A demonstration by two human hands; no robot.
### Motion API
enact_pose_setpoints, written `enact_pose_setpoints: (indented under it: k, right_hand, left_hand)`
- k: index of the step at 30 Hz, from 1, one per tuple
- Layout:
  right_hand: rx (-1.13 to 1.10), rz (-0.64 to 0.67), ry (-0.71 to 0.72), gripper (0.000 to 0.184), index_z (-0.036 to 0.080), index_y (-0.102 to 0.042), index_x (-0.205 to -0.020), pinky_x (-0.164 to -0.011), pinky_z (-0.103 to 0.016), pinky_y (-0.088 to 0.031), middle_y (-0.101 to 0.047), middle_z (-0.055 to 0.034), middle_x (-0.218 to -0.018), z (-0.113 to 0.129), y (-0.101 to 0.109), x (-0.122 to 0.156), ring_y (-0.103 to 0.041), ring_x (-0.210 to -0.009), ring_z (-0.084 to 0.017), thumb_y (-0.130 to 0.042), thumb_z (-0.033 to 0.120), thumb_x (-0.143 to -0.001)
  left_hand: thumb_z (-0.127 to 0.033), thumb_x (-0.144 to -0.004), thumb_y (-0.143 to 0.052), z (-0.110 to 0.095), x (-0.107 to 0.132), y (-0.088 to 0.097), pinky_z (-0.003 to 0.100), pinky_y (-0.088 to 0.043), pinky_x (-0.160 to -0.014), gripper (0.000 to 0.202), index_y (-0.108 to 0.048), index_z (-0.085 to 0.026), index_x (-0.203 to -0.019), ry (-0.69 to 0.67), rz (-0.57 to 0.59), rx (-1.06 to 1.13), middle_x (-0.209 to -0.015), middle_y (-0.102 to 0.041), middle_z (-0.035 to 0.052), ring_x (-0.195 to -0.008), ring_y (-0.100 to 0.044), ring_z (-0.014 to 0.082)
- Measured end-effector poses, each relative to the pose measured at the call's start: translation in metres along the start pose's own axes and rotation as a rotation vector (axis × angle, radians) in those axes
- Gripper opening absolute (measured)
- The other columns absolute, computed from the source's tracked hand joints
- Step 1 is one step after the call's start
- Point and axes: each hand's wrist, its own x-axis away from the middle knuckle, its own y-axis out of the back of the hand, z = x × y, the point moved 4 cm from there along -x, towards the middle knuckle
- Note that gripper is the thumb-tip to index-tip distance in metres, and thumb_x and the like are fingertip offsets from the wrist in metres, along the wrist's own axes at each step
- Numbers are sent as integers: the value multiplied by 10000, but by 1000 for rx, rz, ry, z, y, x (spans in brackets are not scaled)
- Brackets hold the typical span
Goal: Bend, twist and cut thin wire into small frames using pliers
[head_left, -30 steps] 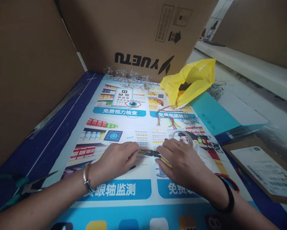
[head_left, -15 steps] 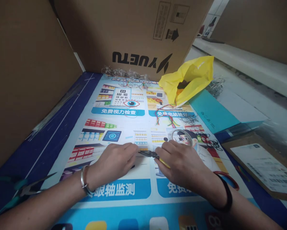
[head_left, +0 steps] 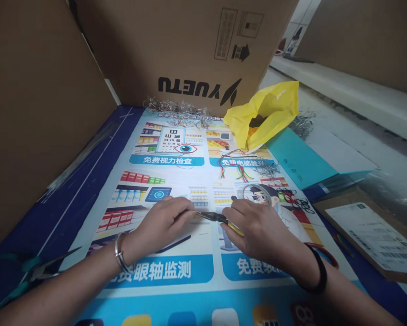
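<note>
My right hand (head_left: 252, 226) is wrapped around the yellow handles of a pair of long-nose pliers (head_left: 214, 216). Their dark jaws point left and reach the fingertips of my left hand (head_left: 171, 217). The left fingers are pinched together at the tip of the pliers; whatever small piece they hold is hidden. Both hands are above a printed poster (head_left: 186, 176). At the lower left, scissors or cutters with teal handles (head_left: 30, 274) lie beside my left forearm. A red ring-shaped thing (head_left: 325, 255) shows partly behind my right wrist.
A yellow bag (head_left: 264, 113) lies open at the back right, with coloured wires (head_left: 242, 173) before it. Tangled thin wires (head_left: 179, 107) line the big carton (head_left: 189, 45). Black and red loops (head_left: 296, 199), a teal box (head_left: 301, 158) and a labelled cardboard package (head_left: 369, 231) are at the right.
My left hand has tilted slightly, its knuckles higher and the fingertips still at the pliers' tip. My right hand keeps its grip on the pliers. The view has shifted a little.
</note>
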Motion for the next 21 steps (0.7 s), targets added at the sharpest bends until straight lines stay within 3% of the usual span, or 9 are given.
enact_pose_setpoints:
  k: [4, 10, 21]
  right_hand:
    - [25, -15, -12, 128, 176, -589, -805, -572, -283, -265, -580, -58, -786, 0, 1, -1, -495, -730, -180, -505, 264, -844]
    - [53, 16, -31, 109, 185, -578, -811, -627, -319, -292, -574, -71, -817, 3, 3, -2, -486, -765, -215, -515, 270, -841]
    - [78, -4, -6, 103, 198, -561, -810, -585, -315, -251, -560, -54, -795, 8, 3, -2, -476, -742, -206, -499, 267, -854]
  left_hand:
    - [-204, -909, -427, 1, -1, 2, 229, -416, -631, 160, -556, -179, -818, 42, -2, 74, -768, -624, -5, -694, -557, 117]
    - [-196, -908, -425, 0, 0, 0, 238, -418, -622, 161, -566, -168, -835, -19, -40, -4, -759, -627, 12, -688, -564, 127]
    - [-208, -921, -396, 1, 5, -6, 239, -420, -590, 182, -569, -179, -873, -75, -16, -135, -768, -625, 14, -667, -572, 129]
